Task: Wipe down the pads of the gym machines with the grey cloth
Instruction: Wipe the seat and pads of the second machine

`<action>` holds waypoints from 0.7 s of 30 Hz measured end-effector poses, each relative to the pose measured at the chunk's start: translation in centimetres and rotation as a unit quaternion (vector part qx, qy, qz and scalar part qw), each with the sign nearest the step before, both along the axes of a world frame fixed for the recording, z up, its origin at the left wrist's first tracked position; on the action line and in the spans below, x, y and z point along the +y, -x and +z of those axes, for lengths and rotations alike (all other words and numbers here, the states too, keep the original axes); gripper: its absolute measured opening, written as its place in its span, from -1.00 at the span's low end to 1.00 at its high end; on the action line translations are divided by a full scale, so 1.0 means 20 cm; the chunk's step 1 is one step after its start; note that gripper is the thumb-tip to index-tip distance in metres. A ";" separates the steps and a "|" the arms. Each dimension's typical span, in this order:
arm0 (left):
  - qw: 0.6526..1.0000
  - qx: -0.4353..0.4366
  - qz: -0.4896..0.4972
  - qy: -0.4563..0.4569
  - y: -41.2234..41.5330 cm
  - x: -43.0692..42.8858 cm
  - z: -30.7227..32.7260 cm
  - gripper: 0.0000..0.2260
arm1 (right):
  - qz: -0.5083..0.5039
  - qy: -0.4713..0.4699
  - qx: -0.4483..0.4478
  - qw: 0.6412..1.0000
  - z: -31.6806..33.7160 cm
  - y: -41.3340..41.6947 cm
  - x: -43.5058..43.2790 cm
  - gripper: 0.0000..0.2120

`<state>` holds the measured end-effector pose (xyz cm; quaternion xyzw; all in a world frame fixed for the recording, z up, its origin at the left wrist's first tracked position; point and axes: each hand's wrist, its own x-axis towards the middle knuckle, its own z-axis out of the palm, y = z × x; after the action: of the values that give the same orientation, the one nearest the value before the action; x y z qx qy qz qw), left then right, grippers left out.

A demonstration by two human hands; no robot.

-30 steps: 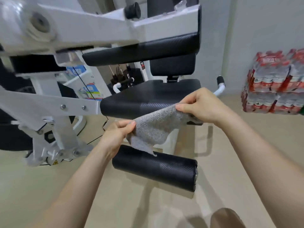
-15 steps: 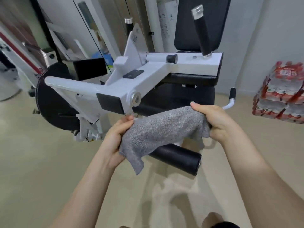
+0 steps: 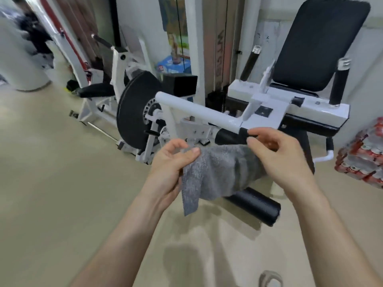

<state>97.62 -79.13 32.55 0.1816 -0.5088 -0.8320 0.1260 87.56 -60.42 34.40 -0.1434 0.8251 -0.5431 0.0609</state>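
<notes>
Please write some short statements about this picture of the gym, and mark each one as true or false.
1. The left hand and the right hand both hold the grey cloth. True.
2. The grey cloth is pressed on the back pad. False: it hangs in the air between the hands, and the back pad stands apart behind it.
3. The black roller pad sits lower than the grey cloth. True.
4. The wrapped packs stand at the left edge. False: they stand at the right edge.
</notes>
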 end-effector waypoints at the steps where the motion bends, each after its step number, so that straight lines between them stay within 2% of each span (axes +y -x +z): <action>1: 1.000 0.004 0.016 0.013 -0.02 -0.06 0.01 -0.77 | 0.080 0.026 -0.052 0.995 0.04 -0.07 -0.11 -0.80; 3: 0.998 0.005 0.041 0.043 -0.07 -0.18 0.03 -0.77 | 0.226 0.013 -0.131 0.965 0.10 -0.19 -0.36 -0.60; 5: 0.994 -0.006 0.073 0.079 -0.09 -0.31 0.03 -0.76 | 0.280 -0.016 -0.122 0.952 0.08 -0.28 -0.60 -0.46; 8: 0.988 -0.040 0.110 0.105 -0.13 -0.52 0.03 -0.76 | 0.288 -0.019 -0.102 0.952 0.05 -0.33 -0.90 -0.55; 12: 0.982 -0.089 0.106 0.130 -0.16 -0.89 -0.01 -0.77 | 0.371 -0.035 -0.122 0.920 0.02 -0.25 -1.25 -0.67; 15: 0.976 -0.137 0.060 0.157 -0.14 -1.20 -0.03 -0.72 | 0.367 -0.045 -0.111 0.923 -0.02 -0.14 -1.52 -0.73; 17: 0.977 -0.149 0.014 0.155 -0.11 -1.40 -0.03 -0.62 | 0.362 -0.020 -0.109 0.926 -0.04 -0.05 -1.71 -0.77; 19: 0.976 -0.150 -0.023 0.158 -0.08 -1.60 -0.03 -0.51 | 0.353 0.014 -0.133 0.926 -0.05 0.04 -1.92 -0.74; 21: 0.975 -0.152 -0.042 0.159 -0.05 -1.82 -0.04 -0.57 | 0.306 0.041 -0.179 0.934 -0.07 0.17 -2.14 -0.64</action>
<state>98.59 -115.58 31.74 0.2619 -0.6552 -0.7075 0.0396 84.20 -103.16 33.05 -0.2917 0.6936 -0.5487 0.3644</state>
